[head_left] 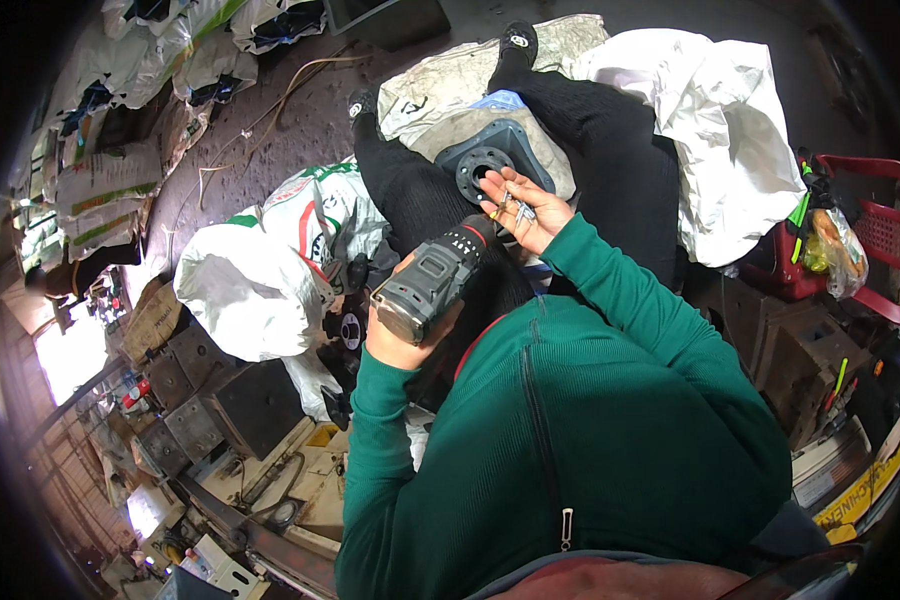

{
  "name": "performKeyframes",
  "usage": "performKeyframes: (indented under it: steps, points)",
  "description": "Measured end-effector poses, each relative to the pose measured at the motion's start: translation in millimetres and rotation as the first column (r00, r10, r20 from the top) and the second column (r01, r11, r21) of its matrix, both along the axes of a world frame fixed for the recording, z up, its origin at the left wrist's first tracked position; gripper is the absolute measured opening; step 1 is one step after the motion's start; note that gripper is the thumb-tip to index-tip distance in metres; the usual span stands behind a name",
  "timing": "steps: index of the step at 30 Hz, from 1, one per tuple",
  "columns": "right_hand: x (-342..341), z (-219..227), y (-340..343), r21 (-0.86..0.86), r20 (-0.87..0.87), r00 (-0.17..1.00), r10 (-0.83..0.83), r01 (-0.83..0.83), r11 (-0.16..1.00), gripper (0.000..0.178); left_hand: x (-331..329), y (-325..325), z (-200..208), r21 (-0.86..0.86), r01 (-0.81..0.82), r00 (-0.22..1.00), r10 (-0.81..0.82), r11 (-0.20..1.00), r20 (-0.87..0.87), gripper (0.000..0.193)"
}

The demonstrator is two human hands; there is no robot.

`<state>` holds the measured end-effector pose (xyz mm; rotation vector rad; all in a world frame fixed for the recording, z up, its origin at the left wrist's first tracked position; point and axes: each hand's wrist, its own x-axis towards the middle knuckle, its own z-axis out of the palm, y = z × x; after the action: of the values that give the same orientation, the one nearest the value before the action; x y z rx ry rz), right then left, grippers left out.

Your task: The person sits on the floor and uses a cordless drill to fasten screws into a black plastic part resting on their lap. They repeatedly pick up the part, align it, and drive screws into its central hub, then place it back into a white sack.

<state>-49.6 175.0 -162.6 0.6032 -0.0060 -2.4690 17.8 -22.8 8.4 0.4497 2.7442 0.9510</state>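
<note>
My left hand [394, 346] is wrapped round a grey and black cordless drill [428, 284] with a red ring near its chuck. The drill's nose points up and right, toward my other hand. Several small silver screws [520, 210] lie across the fingers of my right hand [542, 222], which is partly curled with the palm up; a small yellowish piece is by its fingertips. Just beyond these fingers, between my legs, rests a dark grey part with a round flange [467, 178] and a wider squarish base [538, 172]. The flange has a central hole and smaller holes round it.
Full white bags [240, 290] stand to my left, and a white sack [725, 130] lies by my right leg. A red plastic basket [885, 225] holds small bagged items at the right. Dark metal blocks [250, 405] sit at the lower left.
</note>
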Motion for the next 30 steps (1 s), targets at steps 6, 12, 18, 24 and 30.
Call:
performKeyframes:
  steps: [6, 12, 18, 24, 30]
  points:
    - [1, 5, -2, 0.052, 0.052, 0.998, -0.022, 0.020, 0.998, 0.019, -2, -1, -2, -0.025, 0.011, 1.000, -0.011, 1.000, 0.001, 0.053]
    - [2, 8, -4, 0.238, 0.056, 0.998, 0.022, -0.035, 0.971, 0.018, -2, -2, -5, -0.074, 0.033, 0.998, -0.036, 0.997, -0.045, 0.051]
    - [4, 7, -3, 0.346, 0.047, 0.995, 0.085, -0.096, 0.933, 0.017, -6, -4, -4, -0.094, 0.043, 0.999, -0.042, 0.995, 0.014, 0.051]
    - [5, 4, -2, 0.369, 0.068, 0.988, 0.139, -0.155, 0.916, 0.024, -10, 9, 0, -0.134, 0.083, 0.996, -0.088, 0.988, -0.034, 0.048]
    - [11, -16, 14, 0.410, 0.129, 0.986, 0.110, -0.154, 0.899, 0.033, -23, 14, -11, -0.177, 0.103, 0.994, -0.108, 0.979, -0.020, 0.053]
